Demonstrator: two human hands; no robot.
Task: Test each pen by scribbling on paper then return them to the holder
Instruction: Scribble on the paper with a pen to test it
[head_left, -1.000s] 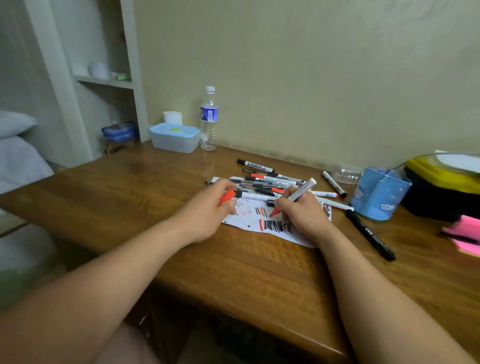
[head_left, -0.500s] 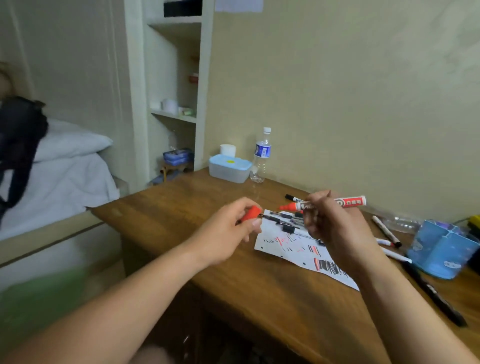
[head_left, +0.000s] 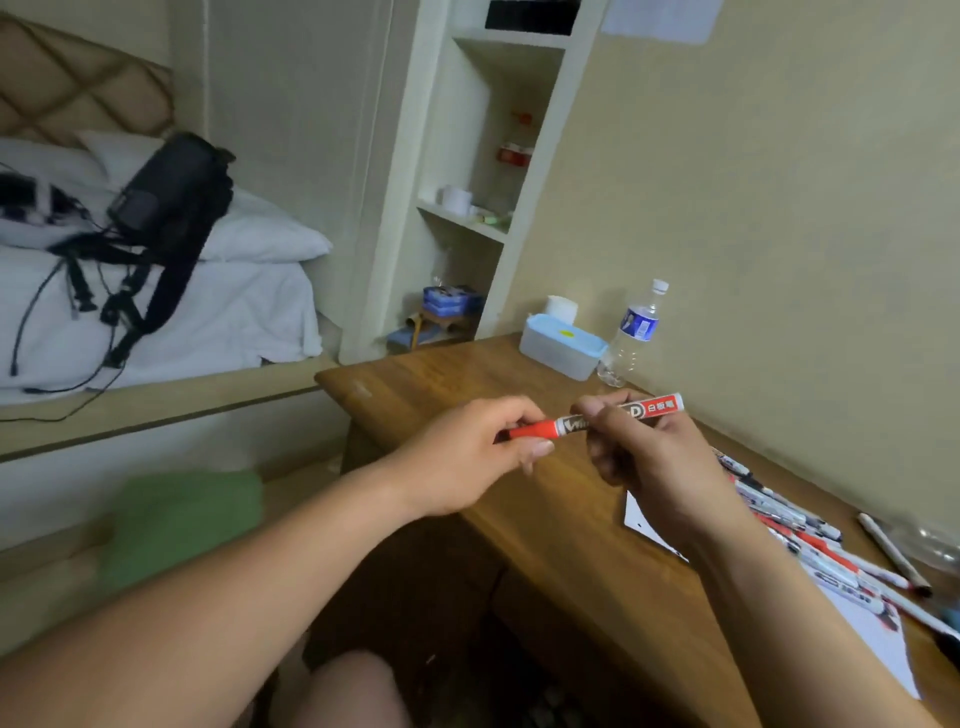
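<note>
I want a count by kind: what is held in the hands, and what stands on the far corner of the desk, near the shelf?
red marker: 1
water bottle: 1
blue-lidded box: 1
white roll: 1
total: 4

Marker is held above desk, left hand at one end, right hand on barrel. Box & bottle are set behind grip, by wall. Paper w/ pens piled on it is laid right of grip.
</note>
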